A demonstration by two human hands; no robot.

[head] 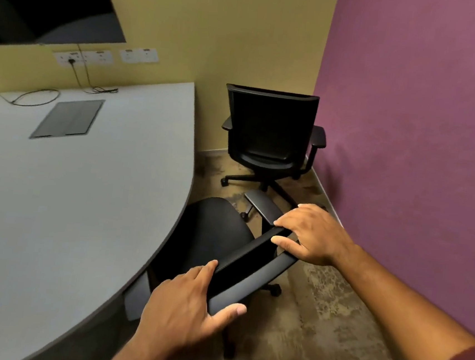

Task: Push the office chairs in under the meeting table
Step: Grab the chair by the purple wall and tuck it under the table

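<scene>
1. Near chair (210, 235): black, on castors, seat already partly beneath the curved right edge of the meeting table (84, 194); backrest top rail (254, 265) angled toward the viewer, one armrest (263, 204) clear of the table edge, the other (136, 295) tucked just below the tabletop.
2. Left hand (186, 311): wrapped around the near end of the top rail, fingers over the front face, thumb hooked behind; closed on the rail.
3. Right hand (312, 235): laid over the far end of the same rail, fingers spread narrowly across its upper edge, thumb along the near side; holding the rail, grip looser than the left.
4. Far chair (269, 136): same model, standing well apart from the table, near the corner where the yellow wall meets the purple wall (408, 138); back turned to the viewer; not yet pushed in.
5. Handling, judged: moderately heavy but free-rolling on carpet (318, 318); rigid frame, yielding mesh back, so best held by the stiff top rail at both ends, as shown. Swivel seat likely to rotate under uneven pushing; armrests liable to catch the table edge unless low enough to pass under.
6. Table furniture: recessed cable hatch (68, 118) and loose cables (35, 96) toward the far edge, clear of the chairs.
</scene>
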